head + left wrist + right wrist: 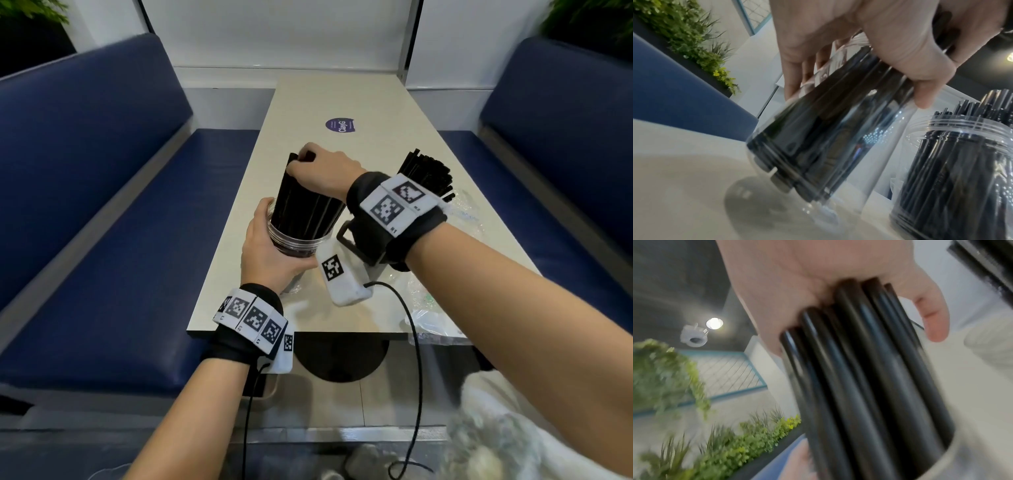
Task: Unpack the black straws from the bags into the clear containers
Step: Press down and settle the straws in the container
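A clear container [298, 240] stands tilted near the table's left edge, packed with a bundle of black straws [308, 205]. My left hand [267, 250] wraps round its upper wall; the left wrist view shows the thumb and fingers [920, 91] curled on the tilted container [869, 146], whose base edge touches the table. My right hand [322, 171] grips the top of the straw bundle from above. In the right wrist view the straws [859, 369] run out of the palm down into the container. A second clear container [962, 162], full of black straws [428, 171], stands to the right behind my right wrist.
Crumpled clear plastic bags [466, 212] lie at the table's right side and at its front right corner [431, 315]. The beige table [342, 99] carries a purple sticker [339, 125]. Blue benches [102, 205] flank it on both sides.
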